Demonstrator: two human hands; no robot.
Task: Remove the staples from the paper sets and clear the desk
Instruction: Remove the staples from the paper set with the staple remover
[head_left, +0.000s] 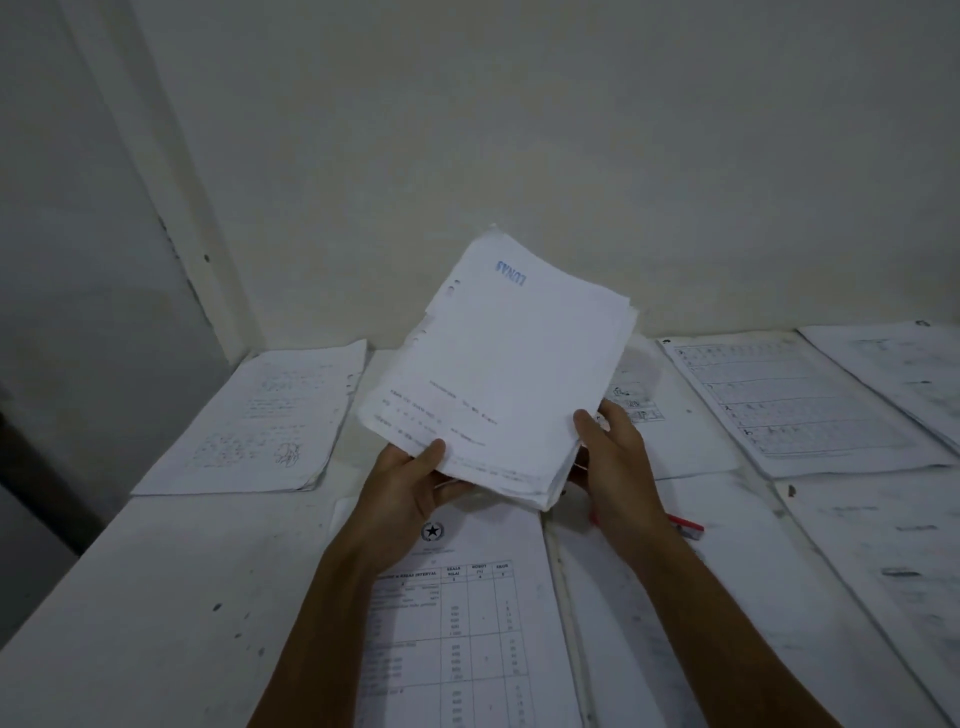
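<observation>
The held paper stack (498, 364) is matt white, with worn, frayed edges. The worktop (156, 597) looks matt white, scuffed and speckled. At four o'clock, a red tool (688, 525) looks like glossy plastic.

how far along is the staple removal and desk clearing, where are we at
Done: cannot tell; no pulled staples show. In hand: the left hand and right hand hold a paper stack stamped in blue, lifted above the desk, each grip on its near edge. Left: the handwritten sheets, the star-crest table sheet, the grid sheets and a red tool still lie there, so clearing is far from finished.
</observation>
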